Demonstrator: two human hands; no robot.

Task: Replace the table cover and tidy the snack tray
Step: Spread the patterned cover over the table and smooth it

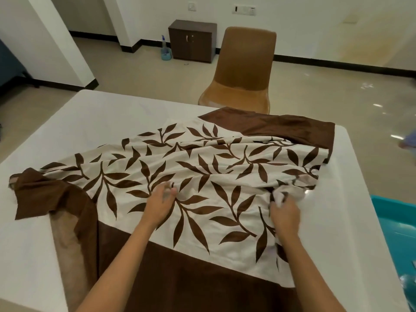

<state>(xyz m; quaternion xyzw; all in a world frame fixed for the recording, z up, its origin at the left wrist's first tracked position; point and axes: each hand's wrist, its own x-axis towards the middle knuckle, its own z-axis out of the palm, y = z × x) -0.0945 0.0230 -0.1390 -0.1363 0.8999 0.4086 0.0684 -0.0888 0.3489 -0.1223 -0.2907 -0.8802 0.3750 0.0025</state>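
Table cover (202, 176) lies rumpled, half-spread under both hands: left hand (161, 204) pinches a fold, right hand (284, 216) grips a bunched wad. Spreading seems underway; next it likely needs drawing outward past each hand.

No readable text, labels, brands or numbers anywhere in view. Wall switch plates (245, 10) are too small and blurred to make out any marking. Table cover (202, 176) carries only a leaf print.
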